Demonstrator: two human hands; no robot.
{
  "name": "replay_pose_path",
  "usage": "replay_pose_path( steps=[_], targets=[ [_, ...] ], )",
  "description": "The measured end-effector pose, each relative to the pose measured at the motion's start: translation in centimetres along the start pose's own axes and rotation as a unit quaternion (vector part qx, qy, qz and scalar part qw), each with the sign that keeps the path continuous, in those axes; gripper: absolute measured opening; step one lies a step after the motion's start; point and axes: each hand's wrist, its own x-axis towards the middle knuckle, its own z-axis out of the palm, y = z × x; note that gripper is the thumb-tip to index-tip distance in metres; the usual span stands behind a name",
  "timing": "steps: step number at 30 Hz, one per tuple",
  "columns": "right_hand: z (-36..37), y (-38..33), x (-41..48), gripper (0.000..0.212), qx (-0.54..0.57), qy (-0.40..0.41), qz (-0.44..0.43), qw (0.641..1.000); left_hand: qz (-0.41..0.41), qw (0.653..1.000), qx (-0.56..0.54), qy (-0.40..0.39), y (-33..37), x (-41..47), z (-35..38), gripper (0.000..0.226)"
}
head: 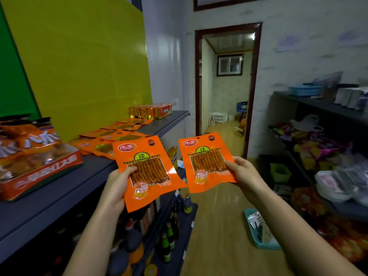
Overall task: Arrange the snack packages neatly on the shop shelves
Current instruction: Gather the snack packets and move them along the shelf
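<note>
Your left hand [117, 186] and right hand [242, 170] each pinch one flat orange plastic snack packet [147, 168] [207, 162]; loose corner grips risk dropping them short of the grey shelf [59, 186].

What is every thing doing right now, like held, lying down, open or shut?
left packet, sealed, held up, tilted.
right packet, sealed, held up.
left hand, grips left packet's edge.
right hand, grips right packet's edge.
shelf packets, lying flat, overlapping in a row.
gold boxes, lined up at the shelf's far end.
red display box, open, filled with bags.
doorway, open.
green bottles, upright on a lower shelf.
</note>
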Motion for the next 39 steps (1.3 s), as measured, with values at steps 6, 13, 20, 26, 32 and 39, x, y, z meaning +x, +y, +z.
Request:
replay_pose_path(
  steps=[6, 13, 20, 26, 32, 39],
  targets=[
    [-4.3, -0.5, 11.6, 0.009, -0.008, -0.027, -0.011, 1.000, 0.018, 0.999, -0.028, 0.036, -0.7, 8.0, 8.8, 0.013],
    [-6.9, -1.7, 25.2, 0.013, -0.010, -0.079, -0.036, 0.996, 0.035, 0.994, -0.044, 0.092, -0.5, 15.6, 16.2, 0.011],
    [-2.7, -0.6, 36.3, 0.015, 0.020, -0.159, -0.027, 0.987, 0.064, 0.988, -0.033, 0.136, 0.0, 22.0, 18.2, 0.010],
    [2.4, 0.3, 44.7, 0.014, 0.018, -0.214, -0.025, 0.976, 0.091, 0.982, -0.002, 0.168, 0.1, 28.8, 17.7, 0.015],
    [8.3, -1.1, 53.0, 0.009, 0.007, -0.264, -0.044, 0.964, 0.134, 0.966, 0.057, 0.215, 1.5, 35.6, 16.7, 0.020],
    [15.3, 0.5, 59.5, 0.011, 0.008, -0.347, -0.036, 0.937, 0.145, 0.931, 0.148, 0.300, 1.5, 40.0, 16.1, 0.016]
  ],
)
